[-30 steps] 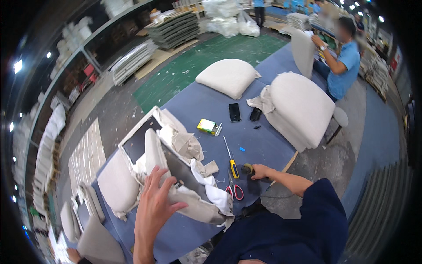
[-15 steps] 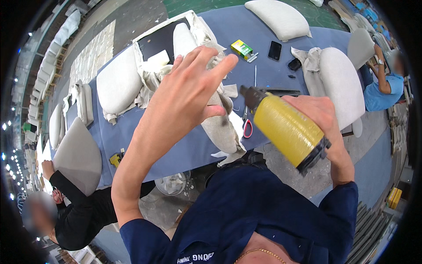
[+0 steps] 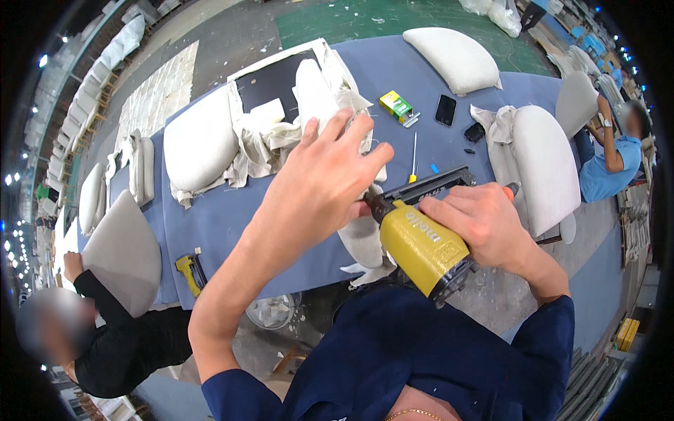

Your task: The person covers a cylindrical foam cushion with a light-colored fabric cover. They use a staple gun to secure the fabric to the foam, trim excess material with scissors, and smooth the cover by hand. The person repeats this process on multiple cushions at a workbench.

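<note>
My right hand [image 3: 491,228] is wrapped round the handle of a yellow and black staple gun [image 3: 421,249]. The gun's dark nose points away to the left, close by the thumb of my left hand [image 3: 312,186]. That left hand hovers over or rests on a narrow light-grey upholstered piece [image 3: 361,242], its fingers spread; whether it touches is hard to tell. Much of this piece and the spot under the nose are hidden by my hand and the gun. Loose cream fabric [image 3: 263,144] lies bunched beside the piece.
On the blue-covered table [image 3: 242,224] lie padded cushions [image 3: 200,144], a black-backed frame [image 3: 274,81], a phone [image 3: 445,110], a green-yellow box [image 3: 396,107], a screwdriver [image 3: 413,161] and a second staple gun [image 3: 190,272]. People work at left [image 3: 126,351] and right [image 3: 612,156]. A bin [image 3: 272,311] stands below.
The staple gun has swung round and come nearer to my left hand, its nose now beside the thumb. My left hand has shifted slightly right and down. The red-handled scissors are now hidden.
</note>
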The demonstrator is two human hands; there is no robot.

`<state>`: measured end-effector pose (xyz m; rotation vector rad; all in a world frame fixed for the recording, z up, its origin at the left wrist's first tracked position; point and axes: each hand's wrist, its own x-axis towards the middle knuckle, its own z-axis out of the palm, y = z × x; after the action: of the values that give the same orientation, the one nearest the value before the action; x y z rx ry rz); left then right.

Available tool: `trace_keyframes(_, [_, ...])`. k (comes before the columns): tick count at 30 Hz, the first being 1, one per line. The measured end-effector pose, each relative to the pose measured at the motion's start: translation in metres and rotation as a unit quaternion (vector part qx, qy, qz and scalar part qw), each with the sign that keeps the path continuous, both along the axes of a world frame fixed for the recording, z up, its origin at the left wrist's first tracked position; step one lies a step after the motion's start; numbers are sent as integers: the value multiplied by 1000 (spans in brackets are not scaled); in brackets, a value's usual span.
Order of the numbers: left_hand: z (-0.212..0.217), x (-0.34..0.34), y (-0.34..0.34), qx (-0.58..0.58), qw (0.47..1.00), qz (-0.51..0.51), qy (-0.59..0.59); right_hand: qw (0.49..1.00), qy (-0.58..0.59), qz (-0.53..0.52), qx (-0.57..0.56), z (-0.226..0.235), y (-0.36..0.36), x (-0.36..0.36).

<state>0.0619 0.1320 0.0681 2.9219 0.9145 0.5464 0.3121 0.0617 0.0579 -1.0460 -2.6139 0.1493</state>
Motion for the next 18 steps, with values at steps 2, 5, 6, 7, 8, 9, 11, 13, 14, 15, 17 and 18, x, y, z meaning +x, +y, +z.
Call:
trace_keyframes(2, [5,5,-1,-13,1000,-6,-7,999,-24,4,20,1,-3,1])
trace_keyframes(5, [11,7,-6,-46,999,13,4,997,-65,0,47,2,-9,1])
trace_keyframes(6, [11,12,-7,-57,998,12,2,996,-71,4,52,2,-11,0])
trace_keyframes(7, [10,19,-8,-62,998,4,5,995,-80,-10,56,3,-16,4])
trace_keyframes(8, [14,19,-10,-64,998,13,18,995,-78,-9,63,3,-17,1])
trace_keyframes(9, [18,23,-11,-66,997,21,30,995,-78,-9,69,4,-19,4])
trace_keyframes(11, [24,34,-12,-71,997,12,32,995,-64,-31,69,2,-25,10])
trace_keyframes(13, [27,35,-8,-80,995,14,52,996,-49,-55,59,-3,-25,7])
trace_keyframes(14, [30,38,-9,-96,994,12,59,997,-33,-55,52,-9,-24,9])
trace_keyframes(15, [35,40,-8,-112,991,10,66,997,-17,-55,47,-13,-22,10])
trace_keyframes(17, [43,43,-7,-139,986,-8,93,996,-52,-65,-17,-17,-21,17])
trace_keyframes(18, [47,46,-11,-132,986,-13,97,996,-36,-73,-33,-19,-25,24])
